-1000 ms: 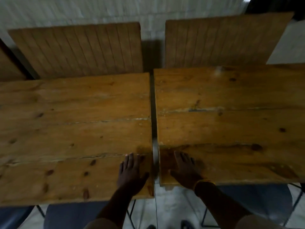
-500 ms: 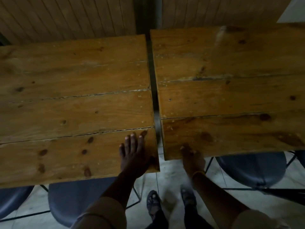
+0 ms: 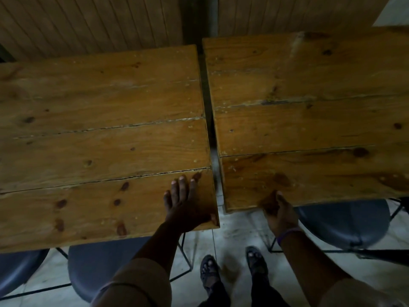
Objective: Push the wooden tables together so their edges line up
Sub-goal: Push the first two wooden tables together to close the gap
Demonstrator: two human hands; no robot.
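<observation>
Hands point(image 3: 187, 206) on unaligned tables point(image 3: 99, 134)

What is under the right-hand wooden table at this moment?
Under the right table, a dark round seat on a thin black frame pokes out over pale floor. The right hand grips its near edge. The table's legs are hidden.

Two wooden tables fill most of the frame, side by side. The left table point(image 3: 99, 140) spans the left and centre; its top is three wide, knotty, amber-brown planks running left to right, with dark seams between them. The right table point(image 3: 309, 120) has a like plank top, with a worn, chipped seam across its upper half. A narrow dark gap separates their facing edges, running from top centre downward. The near edges are not level: the left table's near corner reaches lower in the frame than the right's.
</observation>
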